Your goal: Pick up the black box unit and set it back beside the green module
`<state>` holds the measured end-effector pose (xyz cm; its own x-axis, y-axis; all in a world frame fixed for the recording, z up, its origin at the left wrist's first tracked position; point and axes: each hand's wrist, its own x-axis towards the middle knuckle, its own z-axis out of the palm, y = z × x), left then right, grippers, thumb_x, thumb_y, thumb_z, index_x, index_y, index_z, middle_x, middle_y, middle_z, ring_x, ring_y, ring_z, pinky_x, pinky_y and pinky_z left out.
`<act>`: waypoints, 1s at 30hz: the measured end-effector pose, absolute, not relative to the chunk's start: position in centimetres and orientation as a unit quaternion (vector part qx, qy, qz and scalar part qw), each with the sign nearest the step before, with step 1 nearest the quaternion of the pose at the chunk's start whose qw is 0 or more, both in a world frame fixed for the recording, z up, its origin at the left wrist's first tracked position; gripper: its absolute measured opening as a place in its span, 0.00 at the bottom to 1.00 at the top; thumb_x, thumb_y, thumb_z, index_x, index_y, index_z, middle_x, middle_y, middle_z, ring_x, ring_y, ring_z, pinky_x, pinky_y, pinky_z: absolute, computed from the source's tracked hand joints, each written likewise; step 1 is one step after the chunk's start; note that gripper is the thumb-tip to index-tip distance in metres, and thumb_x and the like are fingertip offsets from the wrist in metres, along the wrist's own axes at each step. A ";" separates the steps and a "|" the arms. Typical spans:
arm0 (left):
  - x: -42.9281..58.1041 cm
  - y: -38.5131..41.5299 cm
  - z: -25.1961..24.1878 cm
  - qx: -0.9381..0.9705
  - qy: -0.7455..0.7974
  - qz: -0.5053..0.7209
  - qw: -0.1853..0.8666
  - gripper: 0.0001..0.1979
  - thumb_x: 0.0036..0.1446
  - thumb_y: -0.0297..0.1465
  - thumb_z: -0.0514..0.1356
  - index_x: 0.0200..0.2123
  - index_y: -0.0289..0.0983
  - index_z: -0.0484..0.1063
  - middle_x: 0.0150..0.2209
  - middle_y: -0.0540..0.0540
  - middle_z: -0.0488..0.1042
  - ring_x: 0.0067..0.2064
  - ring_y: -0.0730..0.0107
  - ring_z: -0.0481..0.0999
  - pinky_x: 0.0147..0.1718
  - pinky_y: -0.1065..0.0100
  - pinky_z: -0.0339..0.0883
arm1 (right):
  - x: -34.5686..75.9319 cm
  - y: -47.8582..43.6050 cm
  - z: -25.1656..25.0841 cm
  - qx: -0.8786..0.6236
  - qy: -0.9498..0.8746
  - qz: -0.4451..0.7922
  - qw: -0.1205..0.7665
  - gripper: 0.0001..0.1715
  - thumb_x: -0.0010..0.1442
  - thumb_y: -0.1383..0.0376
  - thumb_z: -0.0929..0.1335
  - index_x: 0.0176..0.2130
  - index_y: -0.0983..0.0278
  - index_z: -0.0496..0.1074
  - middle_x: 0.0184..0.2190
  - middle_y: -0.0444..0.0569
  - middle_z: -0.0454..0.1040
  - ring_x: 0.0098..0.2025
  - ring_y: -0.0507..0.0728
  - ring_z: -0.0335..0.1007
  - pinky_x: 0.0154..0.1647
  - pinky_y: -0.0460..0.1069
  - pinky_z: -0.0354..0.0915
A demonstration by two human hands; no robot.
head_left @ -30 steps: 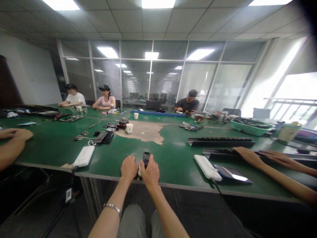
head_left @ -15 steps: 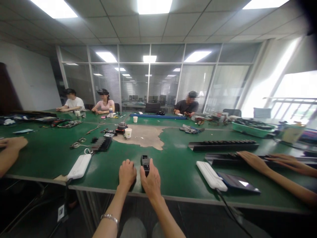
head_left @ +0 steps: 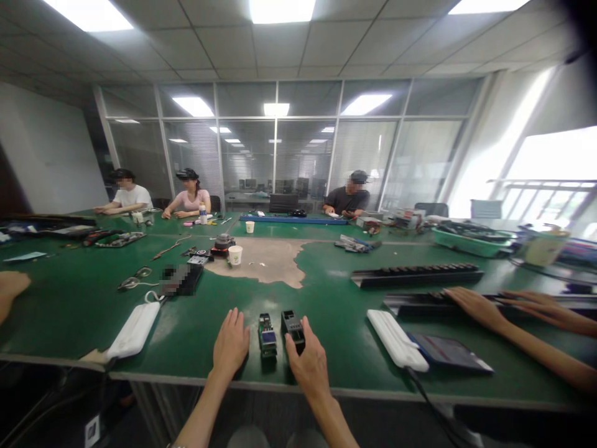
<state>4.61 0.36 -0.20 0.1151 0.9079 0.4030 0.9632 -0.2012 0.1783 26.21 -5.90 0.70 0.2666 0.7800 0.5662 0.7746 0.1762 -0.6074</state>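
Note:
My left hand point(head_left: 232, 343) lies on the green table with its fingers stretched forward, holding nothing that I can see. Just to its right stands a small circuit board assembly point(head_left: 267, 339) with a little dark blue screen, apart from the fingers. On the other side of it, my right hand point(head_left: 308, 362) has thumb and fingers around a black plastic housing point(head_left: 291, 321) with square openings. The housing's lower part is partly hidden by that hand.
White power banks or adapters flank me, one left point(head_left: 134, 330) and one right point(head_left: 396, 339) beside a dark tablet-like panel point(head_left: 450, 353). A co-worker's hands point(head_left: 480, 308) rest on a black rail at right. Ahead are a paper cup point(head_left: 236, 255) and glasses point(head_left: 136, 279).
My hands have moved apart. The circuit board assembly now shows between them, and the black housing has shifted right with my right hand. The view has turned slightly.

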 end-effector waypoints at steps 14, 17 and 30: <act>4.5 0.7 -0.5 -0.755 -0.614 -0.220 0.061 0.24 0.66 0.35 0.47 0.59 0.32 0.69 0.64 0.37 0.65 0.67 0.56 0.61 0.64 0.53 0.58 | 26.8 -5.8 -0.3 -0.626 -0.609 0.004 0.488 0.41 0.66 0.50 0.64 0.68 0.68 0.54 0.64 0.61 0.63 0.64 0.66 0.61 0.62 0.61 0.61; 4.5 0.7 -0.4 -0.756 -0.614 -0.220 0.055 0.24 0.66 0.36 0.47 0.59 0.32 0.69 0.64 0.37 0.65 0.67 0.56 0.61 0.65 0.53 0.58 | 26.7 -5.8 -0.4 -0.631 -0.605 0.006 0.486 0.40 0.66 0.50 0.64 0.68 0.67 0.54 0.63 0.61 0.65 0.63 0.66 0.62 0.61 0.61 0.62; 4.3 0.4 0.1 -0.768 -0.605 -0.203 0.054 0.24 0.67 0.35 0.46 0.60 0.29 0.67 0.64 0.35 0.64 0.67 0.56 0.60 0.65 0.55 0.55 | 26.5 -6.1 0.0 -0.630 -0.618 0.005 0.471 0.41 0.66 0.51 0.63 0.68 0.71 0.53 0.63 0.62 0.63 0.62 0.66 0.62 0.61 0.61 0.61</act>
<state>4.33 0.36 0.10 0.1864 0.9073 0.3769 0.9509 -0.2631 0.1629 26.54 -6.13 -0.03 0.2359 0.7829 0.5756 0.7735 0.2073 -0.5990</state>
